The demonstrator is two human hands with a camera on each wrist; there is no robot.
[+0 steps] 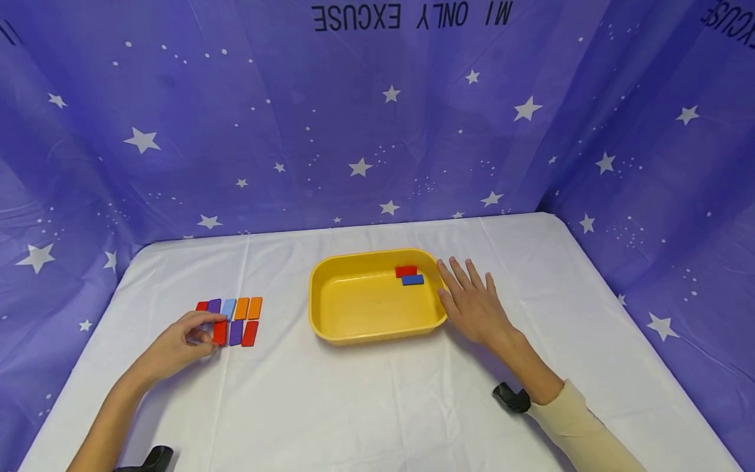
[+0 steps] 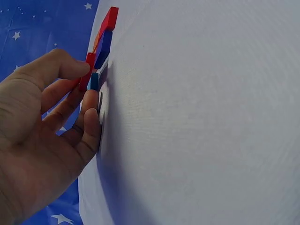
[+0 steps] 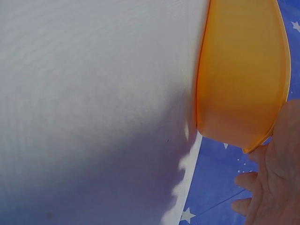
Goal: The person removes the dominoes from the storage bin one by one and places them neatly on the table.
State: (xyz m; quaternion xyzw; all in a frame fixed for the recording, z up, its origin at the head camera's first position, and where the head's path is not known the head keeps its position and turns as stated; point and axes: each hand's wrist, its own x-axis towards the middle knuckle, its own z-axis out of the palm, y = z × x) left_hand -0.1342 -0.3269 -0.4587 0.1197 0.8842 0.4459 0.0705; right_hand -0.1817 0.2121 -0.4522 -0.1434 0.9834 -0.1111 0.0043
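My left hand [image 1: 179, 342] pinches a red rectangular block [image 1: 220, 333] between thumb and fingers, at the left end of the front row of blocks. Beside it lie a purple block [image 1: 236, 332] and another red block [image 1: 250, 334]. In the left wrist view the pinched red block [image 2: 87, 71] stands on edge between thumb and fingertips. My right hand [image 1: 476, 307] lies with spread, straight fingers against the right rim of a yellow tray [image 1: 377, 337]. Inside that tray, near its right end, are a red block [image 1: 406, 271] and a blue block [image 1: 413, 280].
A back row holds a red block [image 1: 202, 306], a purple block [image 1: 215, 305], a light blue block [image 1: 229, 309] and two orange blocks [image 1: 255, 308]. White cloth [image 1: 354, 406] covers the table. A purple starry curtain [image 1: 330, 118] surrounds it at the back and sides.
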